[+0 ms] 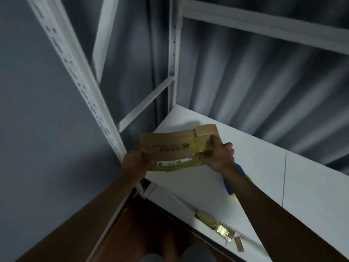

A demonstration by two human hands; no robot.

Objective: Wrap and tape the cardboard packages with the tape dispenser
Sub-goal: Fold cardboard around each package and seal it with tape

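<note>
A flat brown cardboard package (pixel 170 146) with dark print, a white label and yellowish tape is held up over the left end of a white shelf (pixel 264 167). My left hand (pixel 135 162) grips its lower left corner. My right hand (pixel 220 155) grips its right end, fingers curled over the taped part. A blue and yellow object (pixel 243 178), possibly the tape dispenser, lies on the shelf, mostly hidden behind my right forearm.
White metal rack posts (pixel 79 76) rise at the left and behind the shelf, with another beam (pixel 264 25) overhead. A grey curtain (pixel 264 82) hangs behind. Cardboard scraps with shiny tape (pixel 222 231) lie at the shelf's front edge. Brown floor lies below.
</note>
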